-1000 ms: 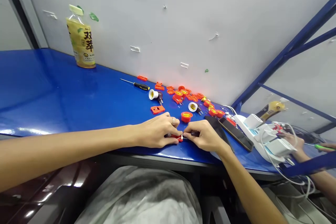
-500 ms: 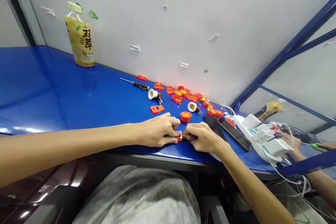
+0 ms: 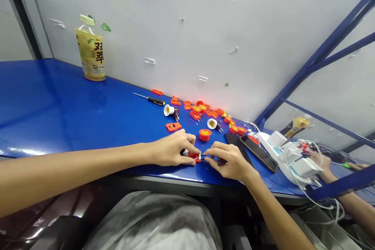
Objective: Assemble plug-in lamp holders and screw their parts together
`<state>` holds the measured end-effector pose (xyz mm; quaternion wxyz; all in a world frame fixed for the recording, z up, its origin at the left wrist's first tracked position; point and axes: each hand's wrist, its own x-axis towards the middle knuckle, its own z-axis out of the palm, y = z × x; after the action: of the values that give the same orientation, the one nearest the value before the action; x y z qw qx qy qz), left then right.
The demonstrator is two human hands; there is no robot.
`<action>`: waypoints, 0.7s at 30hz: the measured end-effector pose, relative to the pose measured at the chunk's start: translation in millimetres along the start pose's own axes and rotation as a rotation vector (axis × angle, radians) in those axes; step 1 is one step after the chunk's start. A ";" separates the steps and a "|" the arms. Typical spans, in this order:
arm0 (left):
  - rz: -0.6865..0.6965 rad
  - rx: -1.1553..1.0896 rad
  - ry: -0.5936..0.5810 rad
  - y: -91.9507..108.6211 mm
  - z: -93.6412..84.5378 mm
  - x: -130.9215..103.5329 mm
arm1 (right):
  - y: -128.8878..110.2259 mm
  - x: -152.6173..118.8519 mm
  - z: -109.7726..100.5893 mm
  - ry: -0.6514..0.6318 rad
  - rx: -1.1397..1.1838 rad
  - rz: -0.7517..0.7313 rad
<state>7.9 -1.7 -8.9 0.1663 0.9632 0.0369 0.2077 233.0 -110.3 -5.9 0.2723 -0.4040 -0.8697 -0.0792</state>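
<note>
My left hand (image 3: 177,149), a ring on one finger, pinches a small red plug part (image 3: 193,156) against the table near the front edge. White bits and metal prongs show at its right end. My right hand (image 3: 230,159) is just right of the prongs, its thumb and forefinger slightly apart. A dark rounded object (image 3: 222,161) is tucked in its curled fingers; most of it is hidden, so its kind is unclear. Behind the hands lie a red lamp socket (image 3: 205,135) with a brass-coloured inside and a flat red cover (image 3: 173,127).
A black-handled screwdriver (image 3: 156,101), a white lamp socket with plug (image 3: 169,110), another white socket (image 3: 212,124) and several red parts lie toward the wall. Phones (image 3: 259,153) and a power strip (image 3: 265,139) are right. A drink bottle (image 3: 91,52) stands left. Another person's hand (image 3: 320,164) works beyond the blue frame.
My right fingertips have drawn back from the red plug part and parted a little. The prongs now show between the hands. The camera view has tilted slightly.
</note>
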 end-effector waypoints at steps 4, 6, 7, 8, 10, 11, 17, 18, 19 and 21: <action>-0.038 0.016 0.025 -0.2 -0.4 1.2 | -7.6 -3.9 5.0 -0.007 -0.173 -0.060; -0.040 0.018 0.028 0.0 -0.1 1.0 | -8.3 -4.2 8.4 -0.003 -0.195 -0.055; -0.036 0.016 0.030 0.2 0.2 0.9 | -8.1 -4.3 9.7 0.000 -0.190 -0.051; -0.030 0.013 0.035 0.3 0.5 0.7 | -7.6 -4.4 10.7 -0.003 -0.179 -0.047; -0.025 0.005 0.053 0.6 1.0 0.5 | -6.4 -4.4 11.4 -0.014 -0.148 -0.049; -0.026 0.000 0.063 0.7 1.1 0.6 | -5.8 -4.3 11.1 -0.024 -0.129 -0.052; -0.013 -0.018 0.049 -1.0 1.5 0.8 | -0.9 -1.3 8.4 -0.088 0.000 -0.039; -0.009 -0.021 0.041 -1.6 1.5 0.7 | -0.1 -0.9 8.5 -0.092 0.020 -0.037; -0.006 -0.024 0.034 -2.1 1.5 0.6 | 0.6 -0.5 8.9 -0.094 0.037 -0.036; 0.000 -0.017 0.025 -2.6 1.3 0.4 | 1.7 0.3 9.9 -0.104 0.055 -0.031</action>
<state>8.8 0.3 -10.8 0.1743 0.9591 0.0373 0.2198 230.0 -105.4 -14.2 0.2363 -0.3863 -0.8908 -0.0386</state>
